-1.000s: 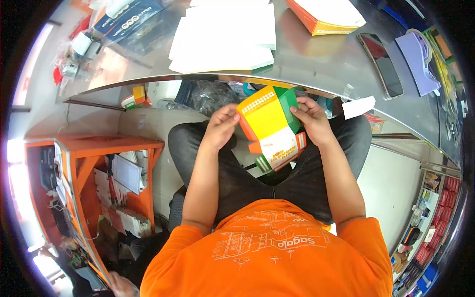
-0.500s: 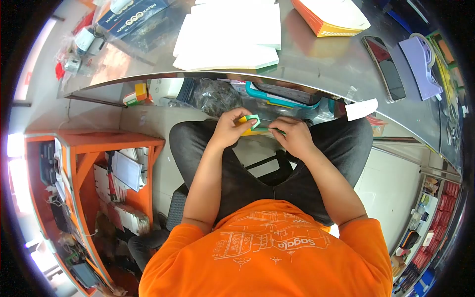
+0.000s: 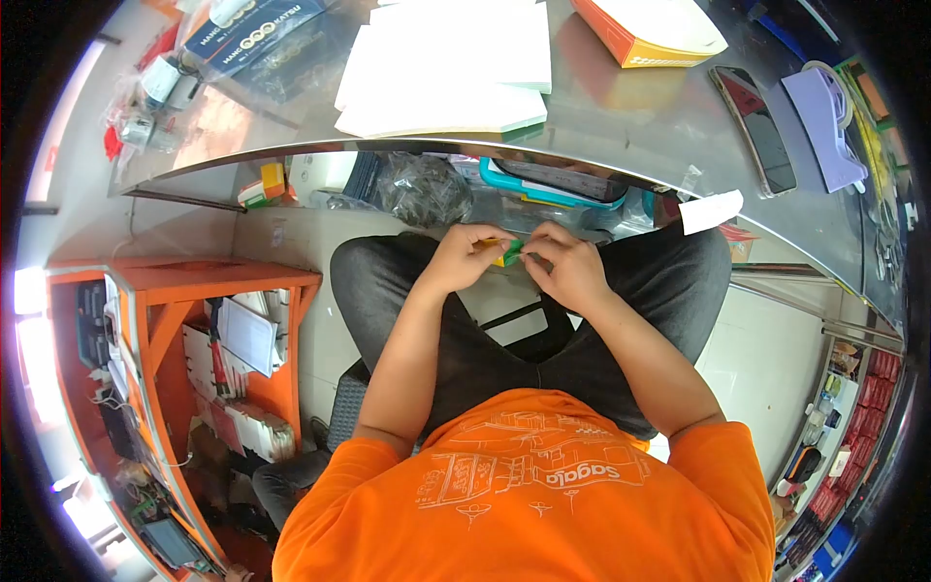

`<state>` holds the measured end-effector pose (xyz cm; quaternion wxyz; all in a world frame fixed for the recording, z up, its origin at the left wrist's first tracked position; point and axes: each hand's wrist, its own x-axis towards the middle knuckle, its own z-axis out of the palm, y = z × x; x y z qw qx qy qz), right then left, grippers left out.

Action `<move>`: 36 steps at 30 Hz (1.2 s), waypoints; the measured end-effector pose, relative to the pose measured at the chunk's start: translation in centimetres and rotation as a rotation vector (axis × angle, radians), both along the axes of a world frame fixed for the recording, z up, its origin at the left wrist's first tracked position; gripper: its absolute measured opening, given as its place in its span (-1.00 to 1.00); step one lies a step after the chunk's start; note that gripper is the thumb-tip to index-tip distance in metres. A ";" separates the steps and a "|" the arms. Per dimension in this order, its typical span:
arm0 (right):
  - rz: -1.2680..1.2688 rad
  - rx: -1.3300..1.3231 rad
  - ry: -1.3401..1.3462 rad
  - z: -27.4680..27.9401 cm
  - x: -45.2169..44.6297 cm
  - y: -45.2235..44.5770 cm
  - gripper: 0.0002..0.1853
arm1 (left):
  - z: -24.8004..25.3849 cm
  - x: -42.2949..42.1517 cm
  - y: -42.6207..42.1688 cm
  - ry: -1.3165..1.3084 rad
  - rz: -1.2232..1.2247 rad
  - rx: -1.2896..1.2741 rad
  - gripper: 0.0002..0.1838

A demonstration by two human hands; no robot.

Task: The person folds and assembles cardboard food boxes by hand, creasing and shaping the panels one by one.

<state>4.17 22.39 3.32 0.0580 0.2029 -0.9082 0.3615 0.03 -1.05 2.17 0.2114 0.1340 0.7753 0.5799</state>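
Note:
Between my knees, just below the table edge, a small yellow-and-green folded card piece [image 3: 510, 254] is held by both hands. My left hand [image 3: 463, 256] pinches its yellow end with thumb and fingers. At the green end, the fingertips of my right hand [image 3: 567, 267] are pressed together on it. My fingers cover much of the piece, so its full shape is hidden.
On the metal table [image 3: 621, 116] lie a stack of white card sheets [image 3: 446, 73], an orange-and-yellow paper food tray [image 3: 652, 39], a phone [image 3: 756, 131] and a purple tape dispenser [image 3: 824, 131]. A white slip [image 3: 711, 211] hangs at the edge. An orange shelf [image 3: 213, 281] stands at left.
My hands have come closer together. The green end, which stood up as an open loop by my left hand, is now lower and flatter between the fingertips of both hands.

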 end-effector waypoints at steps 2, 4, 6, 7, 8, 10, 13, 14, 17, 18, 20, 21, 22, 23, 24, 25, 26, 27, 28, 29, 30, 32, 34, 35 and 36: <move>-0.021 -0.015 0.004 -0.2 -0.2 0.1 -0.85 | -0.2 0.0 -0.2 0.013 0.021 0.095 -0.80; -0.013 -0.045 0.014 0.0 -0.3 0.1 -0.85 | -0.3 0.0 -0.2 0.048 0.029 0.139 -0.78; 0.013 -0.117 -0.003 -0.2 -0.3 0.1 -0.86 | -0.5 0.1 0.1 0.046 0.055 0.118 -0.78; 0.027 -0.153 -0.012 -0.2 -0.3 0.0 -0.86 | -0.7 0.2 0.2 0.046 0.068 0.108 -0.78; 0.013 -0.144 -0.009 -0.2 -0.3 -0.1 -0.86 | -1.2 0.1 0.0 -0.017 0.065 0.132 -0.78; -0.017 -0.125 -0.002 0.1 -0.2 -0.2 -0.87 | -1.9 0.0 -0.4 -0.142 0.058 0.181 -0.78; -0.018 -0.022 0.151 -0.3 -0.1 -0.2 -0.89 | -1.5 0.0 -0.3 -0.175 0.050 0.183 -0.81; -0.012 0.021 0.184 -0.4 0.0 -0.2 -0.89 | -1.2 -0.1 -0.3 -0.177 0.040 0.173 -0.80; 0.004 0.122 0.279 -0.6 0.3 -0.4 -0.87 | -0.8 -0.1 -0.3 -0.176 0.019 0.152 -0.77; 0.007 0.136 0.308 -0.6 0.3 -0.4 -0.86 | -0.7 -0.1 -0.3 -0.172 0.018 0.153 -0.76; 0.008 0.147 0.329 -0.3 0.4 -0.6 -0.85 | -0.7 -0.1 -0.4 -0.169 0.018 0.169 -0.75; 0.007 0.145 0.320 0.0 0.5 -0.7 -0.85 | -0.7 -0.1 -0.5 -0.170 0.019 0.184 -0.74; 0.005 0.142 0.311 0.2 0.6 -0.8 -0.85 | -0.6 0.0 -0.5 -0.171 0.021 0.199 -0.74; 0.006 0.134 0.309 0.2 0.6 -0.8 -0.84 | -0.6 0.0 -0.6 -0.166 0.017 0.202 -0.74; 0.007 0.127 0.308 0.2 0.6 -0.9 -0.84 | -0.5 0.0 -0.6 -0.162 0.013 0.205 -0.74; 0.008 0.120 0.306 0.2 0.6 -0.9 -0.84 | -0.4 0.0 -0.6 -0.156 0.010 0.208 -0.73; 0.022 0.119 0.307 0.0 0.5 -0.8 -0.85 | -0.4 0.0 -0.6 -0.141 0.006 0.188 -0.73; 0.036 0.117 0.308 -0.4 0.4 -0.6 -0.86 | -0.4 0.0 -0.7 -0.126 0.003 0.167 -0.73; 0.050 0.115 0.308 -0.4 0.3 -0.6 -0.87 | -0.4 0.1 -0.7 -0.112 0.000 0.147 -0.72; 0.047 0.104 0.301 -0.3 0.4 -0.6 -0.86 | -0.4 0.1 -0.8 -0.114 0.005 0.148 -0.72; 0.043 0.092 0.294 -0.1 0.5 -0.7 -0.86 | -0.3 0.2 -0.8 -0.117 0.009 0.149 -0.72; 0.030 0.072 0.288 0.5 0.7 -0.9 -0.85 | -0.3 0.2 -0.7 -0.131 0.013 0.164 -0.72; 0.014 0.054 0.292 0.9 0.8 -1.1 -0.85 | -0.4 0.1 -0.7 -0.152 0.016 0.192 -0.73; 0.009 0.053 0.292 0.8 0.8 -1.1 -0.85 | -0.4 0.1 -0.7 -0.147 0.012 0.190 -0.73; 0.004 0.051 0.291 0.7 0.9 -1.1 -0.85 | -0.3 0.2 -0.6 -0.142 0.007 0.188 -0.73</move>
